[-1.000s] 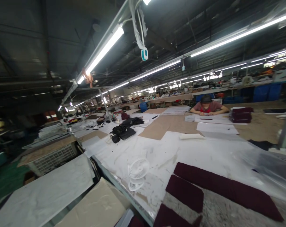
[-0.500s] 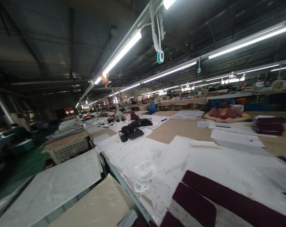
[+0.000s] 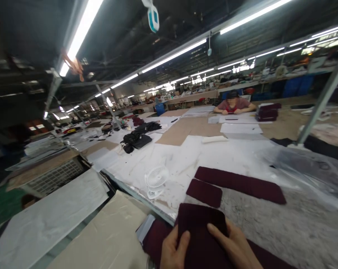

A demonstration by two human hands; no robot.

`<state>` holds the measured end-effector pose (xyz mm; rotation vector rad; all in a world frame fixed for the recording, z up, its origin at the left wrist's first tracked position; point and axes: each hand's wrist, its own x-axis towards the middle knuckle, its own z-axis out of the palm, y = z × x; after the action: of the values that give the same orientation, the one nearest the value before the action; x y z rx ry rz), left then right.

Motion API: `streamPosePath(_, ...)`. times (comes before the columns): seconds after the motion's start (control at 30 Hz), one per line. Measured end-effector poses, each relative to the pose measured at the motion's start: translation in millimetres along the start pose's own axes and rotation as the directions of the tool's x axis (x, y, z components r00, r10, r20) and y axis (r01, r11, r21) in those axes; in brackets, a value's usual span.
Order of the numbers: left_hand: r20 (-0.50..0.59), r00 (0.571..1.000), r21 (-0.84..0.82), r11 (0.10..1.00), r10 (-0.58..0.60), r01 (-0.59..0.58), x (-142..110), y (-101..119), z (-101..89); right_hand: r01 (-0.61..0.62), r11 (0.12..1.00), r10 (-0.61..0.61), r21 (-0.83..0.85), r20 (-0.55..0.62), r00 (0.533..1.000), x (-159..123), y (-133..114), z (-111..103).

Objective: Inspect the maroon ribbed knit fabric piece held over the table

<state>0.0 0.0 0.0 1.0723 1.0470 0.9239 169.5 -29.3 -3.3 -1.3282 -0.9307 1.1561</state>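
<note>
My left hand and my right hand grip opposite sides of a dark maroon fabric piece, with both thumbs on top of it. It is at the lower middle, over the near edge of the table. Just beyond it lie a short maroon piece and a long maroon strip, flat on the table. More maroon fabric with a pale grey edge is to the left of my left hand, and another part sticks out below my right wrist.
A small white fan stands near the left edge of the white-covered table. Dark bundled cloth lies farther back. Clear plastic sheeting and a metal post are at right. Across the table a person leans beside stacked maroon fabric.
The view has tilted down and turned right. Both my hands have come into view, holding the maroon fabric piece. The fan and flat strips now appear higher and farther left.
</note>
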Motion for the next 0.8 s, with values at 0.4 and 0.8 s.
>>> streamPosePath(0.4,0.286,0.919,-0.493,0.781,-0.271,0.384,-9,5,8.1,0.047,0.998,-0.048,0.038,0.033,0.998,-2,-6,-1)
streamPosePath(0.8,0.15,0.89,-0.576,0.694,-0.43,0.432,-17,25,6.7,0.02,0.989,-0.024,0.144,0.023,0.999,-3,1,-10)
